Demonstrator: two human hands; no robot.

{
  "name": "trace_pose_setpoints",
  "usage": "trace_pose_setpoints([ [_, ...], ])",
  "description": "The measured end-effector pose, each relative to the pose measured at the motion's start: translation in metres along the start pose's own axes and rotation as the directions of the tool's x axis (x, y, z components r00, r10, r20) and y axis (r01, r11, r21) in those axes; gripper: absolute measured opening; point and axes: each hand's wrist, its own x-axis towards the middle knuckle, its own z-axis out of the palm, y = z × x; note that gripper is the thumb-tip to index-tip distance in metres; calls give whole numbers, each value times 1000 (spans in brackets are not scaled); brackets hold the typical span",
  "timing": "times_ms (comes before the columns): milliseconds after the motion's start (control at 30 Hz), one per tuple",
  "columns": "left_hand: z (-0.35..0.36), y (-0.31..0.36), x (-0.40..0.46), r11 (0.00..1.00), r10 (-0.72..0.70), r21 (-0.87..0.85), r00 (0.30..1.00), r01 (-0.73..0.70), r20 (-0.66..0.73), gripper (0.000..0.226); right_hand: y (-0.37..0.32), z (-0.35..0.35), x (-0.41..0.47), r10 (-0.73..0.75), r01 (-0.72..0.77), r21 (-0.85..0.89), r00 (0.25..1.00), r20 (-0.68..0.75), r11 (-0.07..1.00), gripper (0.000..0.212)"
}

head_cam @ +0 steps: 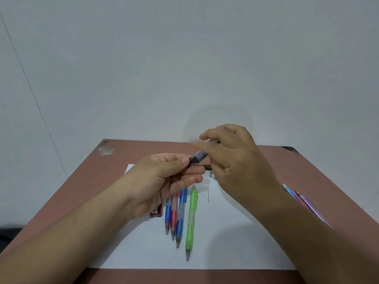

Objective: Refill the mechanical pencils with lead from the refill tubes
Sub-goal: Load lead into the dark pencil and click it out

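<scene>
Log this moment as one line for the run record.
left hand: pinches tube cap end | right hand: holds refill tube | four pencils: on paper | phase: opening tube

Table [131, 152]: matt reddish-brown top, smooth, finish chipped at a far corner. Paper sheet [225, 232]: white, matt. Green pencil [191, 220]: translucent glossy plastic, frosted grip, dull grey metal-looking tip. Blue pencil [180, 217]: translucent plastic, likewise glossy. Refill tube [198, 157]: clear plastic, blurred.
</scene>
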Motion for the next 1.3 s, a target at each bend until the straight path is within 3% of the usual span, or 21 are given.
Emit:
trace_pose_setpoints([
  [100,1,0,0,1000,-7,3,1000,7,2,28,2,0,0,-22,22,-32,1000,10,999,49],
  [233,1,-1,0,1000,-5,5,1000,5,-9,27,-6,-4,2,66,-66,31,998,4,997,85],
  [333,1,0,0,1000,-8,0,1000,8,-9,27,-9,-5,2,92,-93,80,996,8,993,94],
  [400,2,-1,-1,1000,-5,-1,1000,5,-11,28,-8,-5,2,49,-49,40,999,-6,998,85],
  [533,2,0,-1,1000,-2,3,1000,2,-7,28,2,-1,-1,3,-3,-34,1000,17,999,46],
  [700,2,-1,-1,1000,9,13,1000,-9,-18,27,-3,-5,1,25,-25,-4,1000,2,1000,70],
  [833,1,-1,0,1000,9,11,1000,-9,-13,28,2,0,-1,42,-42,-23,999,-1,999,43],
  [1067,-1,0,0,998,48,39,998,-47,-44,28,2,-3,-2,165,-165,3,986,-12,986,40],
  [1167,-3,-1,1,982,97,166,994,-88,-46,26,0,-4,-2,239,-239,5,971,-2,971,41],
  [1300,-4,-3,3,887,237,421,969,-188,-67,19,-2,-6,-1,287,-287,15,958,10,958,40],
])
